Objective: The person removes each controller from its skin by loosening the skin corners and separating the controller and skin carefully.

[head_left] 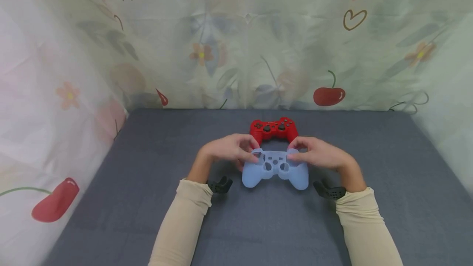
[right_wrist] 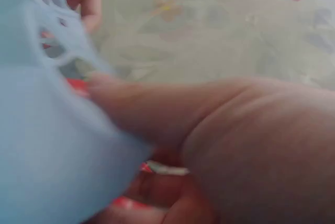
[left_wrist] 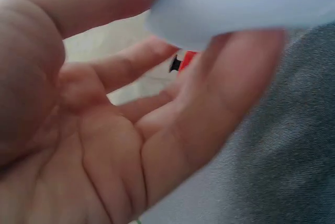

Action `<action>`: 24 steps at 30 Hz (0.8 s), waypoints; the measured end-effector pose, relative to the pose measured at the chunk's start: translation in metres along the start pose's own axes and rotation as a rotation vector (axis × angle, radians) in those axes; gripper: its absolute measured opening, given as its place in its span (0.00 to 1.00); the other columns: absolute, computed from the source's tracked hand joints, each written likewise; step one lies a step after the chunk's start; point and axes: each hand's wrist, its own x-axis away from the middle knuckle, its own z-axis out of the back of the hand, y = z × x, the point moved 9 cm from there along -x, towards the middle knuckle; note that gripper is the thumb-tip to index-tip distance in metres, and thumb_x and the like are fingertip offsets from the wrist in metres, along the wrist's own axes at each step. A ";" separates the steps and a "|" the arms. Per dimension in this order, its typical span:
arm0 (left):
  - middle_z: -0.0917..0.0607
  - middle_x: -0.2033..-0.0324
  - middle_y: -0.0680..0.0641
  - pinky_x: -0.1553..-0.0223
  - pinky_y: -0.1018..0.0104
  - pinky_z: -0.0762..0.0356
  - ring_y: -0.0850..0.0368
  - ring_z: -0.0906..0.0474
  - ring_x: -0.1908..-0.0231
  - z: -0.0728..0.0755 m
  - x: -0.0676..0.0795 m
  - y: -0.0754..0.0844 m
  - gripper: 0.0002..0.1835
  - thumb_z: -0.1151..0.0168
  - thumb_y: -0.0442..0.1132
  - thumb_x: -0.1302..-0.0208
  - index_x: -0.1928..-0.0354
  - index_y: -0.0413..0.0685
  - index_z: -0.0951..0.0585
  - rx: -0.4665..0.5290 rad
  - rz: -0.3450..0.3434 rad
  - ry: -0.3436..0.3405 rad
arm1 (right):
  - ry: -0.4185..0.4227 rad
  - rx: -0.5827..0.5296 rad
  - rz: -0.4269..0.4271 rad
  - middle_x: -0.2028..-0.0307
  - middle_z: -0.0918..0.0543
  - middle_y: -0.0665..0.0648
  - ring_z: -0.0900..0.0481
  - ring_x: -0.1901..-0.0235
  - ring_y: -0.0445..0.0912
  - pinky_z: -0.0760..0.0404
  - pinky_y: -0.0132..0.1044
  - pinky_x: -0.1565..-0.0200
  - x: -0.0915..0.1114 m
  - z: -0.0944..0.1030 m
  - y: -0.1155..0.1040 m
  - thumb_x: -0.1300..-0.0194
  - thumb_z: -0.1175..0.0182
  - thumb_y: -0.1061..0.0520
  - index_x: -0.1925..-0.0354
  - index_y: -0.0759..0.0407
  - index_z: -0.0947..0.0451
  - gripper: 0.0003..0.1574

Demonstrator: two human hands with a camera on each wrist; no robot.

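Note:
A pale blue silicone controller cover [head_left: 253, 175] with button cut-outs is held up in front of a red game controller [head_left: 258, 128]. My left hand [head_left: 233, 149] pinches the cover's upper left corner, thumb on the near face. In the left wrist view the cover [left_wrist: 220, 9] sits between thumb and fingers. The upper right corner is pinched by my right hand [head_left: 321, 153], and the right wrist view shows the thumb along the edge of the cover [right_wrist: 52, 145]. Both handles hang toward me. The controller lies on the table, its lower part partly hidden by hands and cover.
A dark grey cloth [head_left: 155, 151] covers the table. Behind and beside it hangs a pale curtain [head_left: 244, 52] printed with flowers and cherries. Black wrist mounts [head_left: 221, 185] jut inward from both wrists, on either side of the cover.

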 end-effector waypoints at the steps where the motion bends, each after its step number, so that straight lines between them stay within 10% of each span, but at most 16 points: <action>1: 0.16 0.59 0.45 0.61 0.55 0.12 0.55 0.16 0.66 -0.002 0.000 -0.002 0.20 0.30 0.40 0.37 0.46 0.46 0.24 -0.017 0.019 -0.013 | -0.033 -0.004 -0.021 0.55 0.19 0.58 0.20 0.59 0.48 0.16 0.42 0.59 -0.001 -0.005 0.004 0.31 0.35 0.46 0.48 0.58 0.24 0.22; 9: 0.17 0.67 0.45 0.67 0.61 0.12 0.55 0.17 0.74 -0.012 -0.003 -0.015 0.18 0.27 0.39 0.38 0.51 0.42 0.22 -0.100 0.162 -0.018 | -0.074 -0.013 -0.095 0.59 0.17 0.58 0.18 0.65 0.47 0.13 0.42 0.63 -0.010 -0.016 0.020 0.32 0.34 0.48 0.50 0.61 0.22 0.21; 24: 0.17 0.60 0.44 0.65 0.62 0.13 0.54 0.15 0.71 -0.004 -0.005 -0.021 0.17 0.27 0.40 0.39 0.53 0.43 0.21 -0.139 0.186 0.074 | -0.031 0.024 -0.163 0.59 0.18 0.57 0.20 0.64 0.46 0.13 0.40 0.60 -0.015 -0.014 0.027 0.31 0.35 0.45 0.49 0.62 0.21 0.24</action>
